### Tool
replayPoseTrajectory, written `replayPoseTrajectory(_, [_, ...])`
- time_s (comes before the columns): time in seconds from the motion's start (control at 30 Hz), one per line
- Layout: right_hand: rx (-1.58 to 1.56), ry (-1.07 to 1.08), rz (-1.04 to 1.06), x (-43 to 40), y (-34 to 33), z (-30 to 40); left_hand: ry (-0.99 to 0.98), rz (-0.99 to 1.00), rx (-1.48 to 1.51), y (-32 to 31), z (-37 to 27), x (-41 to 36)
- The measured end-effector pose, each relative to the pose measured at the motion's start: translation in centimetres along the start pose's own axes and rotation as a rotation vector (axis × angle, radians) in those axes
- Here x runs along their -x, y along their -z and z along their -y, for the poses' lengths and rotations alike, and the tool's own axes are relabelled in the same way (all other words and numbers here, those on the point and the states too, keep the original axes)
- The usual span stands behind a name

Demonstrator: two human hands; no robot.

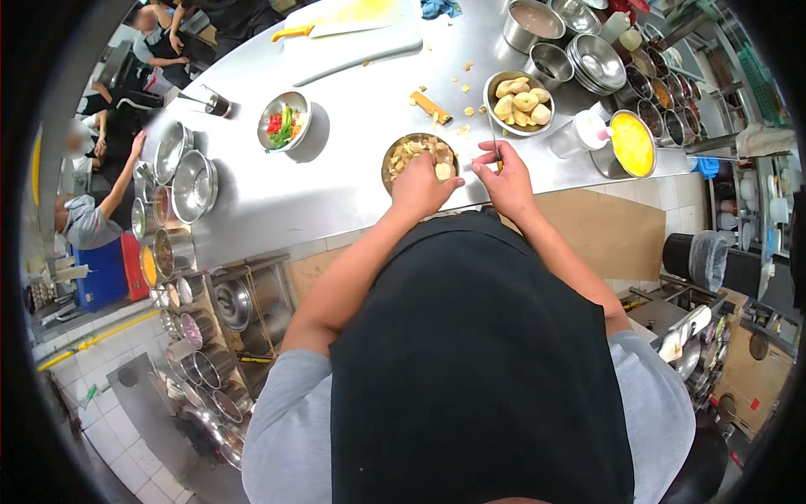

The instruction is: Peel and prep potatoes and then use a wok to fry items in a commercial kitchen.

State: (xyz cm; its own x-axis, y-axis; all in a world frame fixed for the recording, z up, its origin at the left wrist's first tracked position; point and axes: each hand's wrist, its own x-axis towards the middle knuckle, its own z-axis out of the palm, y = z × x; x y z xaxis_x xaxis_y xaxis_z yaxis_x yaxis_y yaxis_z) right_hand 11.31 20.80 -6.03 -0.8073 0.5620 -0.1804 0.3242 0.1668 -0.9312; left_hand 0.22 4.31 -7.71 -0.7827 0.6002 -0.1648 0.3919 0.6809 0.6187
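My left hand point(422, 183) reaches over a metal bowl point(386, 165) of peelings and pale pieces, its fingers around a pale peeled piece point(444, 171), seemingly ginger. Just right of that bowl, my right hand point(504, 176) grips a small knife point(494, 135), its thin blade pointing away from me. A steel bowl point(488, 113) behind the right hand holds peeled pale pieces point(526, 101). An orange-yellow handle-like object point(431, 108) lies on the steel table point(352, 183) among scattered peel scraps.
A white cutting board point(359, 53) with a yellow-handled knife point(293, 33) lies at the back. A bowl of chopped vegetables point(284, 126) stands left. Stacked bowls point(192, 186) line the left end; pots, a jug point(573, 133) and a container of yellow liquid point(633, 143) stand right. Other people are at far left.
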Motion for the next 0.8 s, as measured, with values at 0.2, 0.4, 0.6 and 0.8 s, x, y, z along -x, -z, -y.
replayPoseTrajectory(0.2, [0.088,-0.021,0.061,-1.2,-1.9,-5.1,-0.096,-0.071,0.097,-2.6,1.8,-0.9])
replayPoseTrajectory(0.4, [-0.036,-0.288,0.143,-1.6,-2.8,-5.6,0.164,0.074,0.493,-1.1,1.3,0.4])
replayPoseTrajectory(0.6, [-0.256,-0.429,0.12,-1.7,-0.2,-6.4,0.413,-0.038,0.81,1.8,-0.7,2.9])
replayPoseTrajectory(0.8, [-0.308,-0.367,0.202,-1.6,1.6,-8.8,0.52,-0.068,1.141,0.5,-1.6,7.0])
